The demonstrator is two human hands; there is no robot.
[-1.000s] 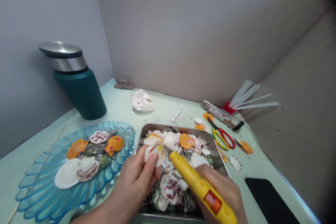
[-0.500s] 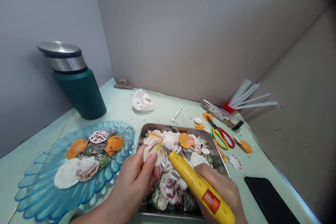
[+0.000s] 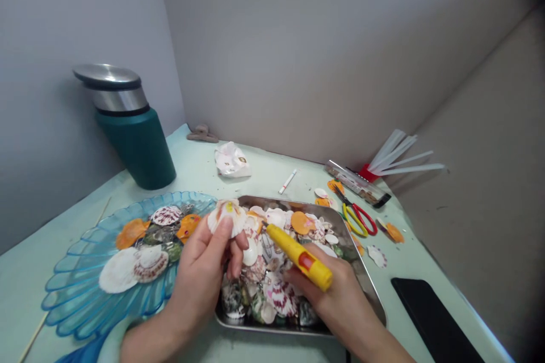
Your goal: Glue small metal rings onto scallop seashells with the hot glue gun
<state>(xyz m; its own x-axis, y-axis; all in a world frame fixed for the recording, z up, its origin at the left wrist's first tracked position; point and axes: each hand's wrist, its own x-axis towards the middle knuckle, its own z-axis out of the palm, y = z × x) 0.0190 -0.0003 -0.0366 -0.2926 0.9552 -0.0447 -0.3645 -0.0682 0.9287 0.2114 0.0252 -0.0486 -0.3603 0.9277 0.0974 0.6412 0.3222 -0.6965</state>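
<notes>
My left hand (image 3: 212, 255) pinches a pale scallop shell (image 3: 227, 216) by its lower edge, thumb across its face. A yellow blob shows near the top of the shell. In my right hand (image 3: 330, 286) is a yellow glue gun (image 3: 293, 249), its thin metal tip pointing up and left, apart from the shell. Both hands are over a metal tray (image 3: 380, 303) heaped with shells and stones. To the left lies a blue shell-shaped plate (image 3: 80, 272) bearing white, orange and purple-striped shells and dark stones.
A green bottle (image 3: 142, 147) stands at the back left. A crumpled wrapper (image 3: 232, 160) and a small white stick (image 3: 288, 181) lie behind the tray. To the right are scissors (image 3: 360, 220), a clear tube (image 3: 355, 181), white sticks in a red holder (image 3: 368, 173) and a black phone (image 3: 432, 317).
My left hand has moved up and left with the shell, away from the glue gun's tip. My right hand has shifted left, and the glue gun is drawn back from the shell.
</notes>
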